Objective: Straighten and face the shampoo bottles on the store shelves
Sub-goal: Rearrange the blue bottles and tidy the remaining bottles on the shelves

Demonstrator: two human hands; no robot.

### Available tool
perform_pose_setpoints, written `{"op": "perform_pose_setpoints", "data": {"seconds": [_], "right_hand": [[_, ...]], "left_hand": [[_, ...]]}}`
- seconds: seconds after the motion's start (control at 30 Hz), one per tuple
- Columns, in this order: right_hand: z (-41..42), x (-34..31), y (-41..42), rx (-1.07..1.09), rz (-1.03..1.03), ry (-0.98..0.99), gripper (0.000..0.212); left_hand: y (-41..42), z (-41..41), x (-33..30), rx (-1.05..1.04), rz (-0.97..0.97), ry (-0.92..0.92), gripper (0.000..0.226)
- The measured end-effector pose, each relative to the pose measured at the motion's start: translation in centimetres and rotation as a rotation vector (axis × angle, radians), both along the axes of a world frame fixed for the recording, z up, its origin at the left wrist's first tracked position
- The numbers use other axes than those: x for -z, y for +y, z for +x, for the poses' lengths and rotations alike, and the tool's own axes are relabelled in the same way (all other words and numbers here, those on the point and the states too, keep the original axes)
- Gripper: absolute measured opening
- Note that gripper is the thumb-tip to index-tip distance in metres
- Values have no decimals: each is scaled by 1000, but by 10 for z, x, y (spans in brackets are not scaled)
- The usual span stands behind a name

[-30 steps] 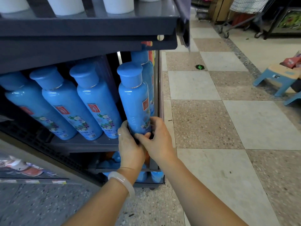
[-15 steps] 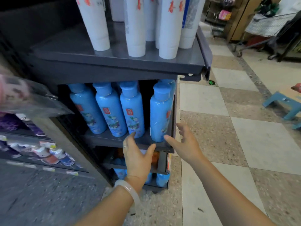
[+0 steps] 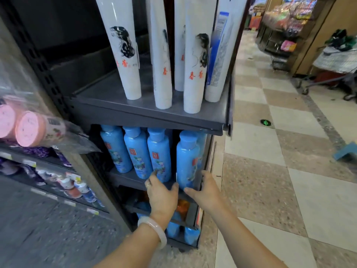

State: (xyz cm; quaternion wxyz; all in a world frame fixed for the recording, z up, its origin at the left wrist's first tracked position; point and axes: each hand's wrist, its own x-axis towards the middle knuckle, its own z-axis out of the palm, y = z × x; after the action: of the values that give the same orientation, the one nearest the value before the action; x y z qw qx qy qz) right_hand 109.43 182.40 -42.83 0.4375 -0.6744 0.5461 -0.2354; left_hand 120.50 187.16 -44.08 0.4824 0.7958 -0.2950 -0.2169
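Observation:
Several blue shampoo bottles stand upright in a row on the dark lower shelf, labels facing out. A gap separates the rightmost blue bottle from the third blue bottle. My left hand, wearing a pale bangle, has its fingers spread, with the fingertips at the third bottle's base. My right hand is open around the rightmost bottle's base, thumb in front and fingers along its right side. Neither hand lifts anything.
Tall white tubes stand on the shelf above. More blue bottles sit on the bottom shelf. Pink-lidded jars in plastic jut out at left. Tiled aisle floor, a blue stool and a cart lie to the right.
Both hands let go of the rightmost blue bottle, drew back from the shelf, and have now come close to the bottles' bases again. The view has risen, showing the white tubes.

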Motion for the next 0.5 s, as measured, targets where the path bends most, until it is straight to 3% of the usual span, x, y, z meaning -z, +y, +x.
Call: {"op": "perform_pose_setpoints", "data": {"seconds": [0.13,0.33,0.5], "right_hand": [[-34,-8,-19,-124,-12,28,72],[-125,-13,-72,-223,-22,2,67],[-166,-18,-111,-251,49,-25,66]], "left_hand": [[-4,-56,8,-106,-41,25,72],[-36,-152,-3,-269,-160,125,69],[-59,-180,-14,-313,-131,110,70]]}}
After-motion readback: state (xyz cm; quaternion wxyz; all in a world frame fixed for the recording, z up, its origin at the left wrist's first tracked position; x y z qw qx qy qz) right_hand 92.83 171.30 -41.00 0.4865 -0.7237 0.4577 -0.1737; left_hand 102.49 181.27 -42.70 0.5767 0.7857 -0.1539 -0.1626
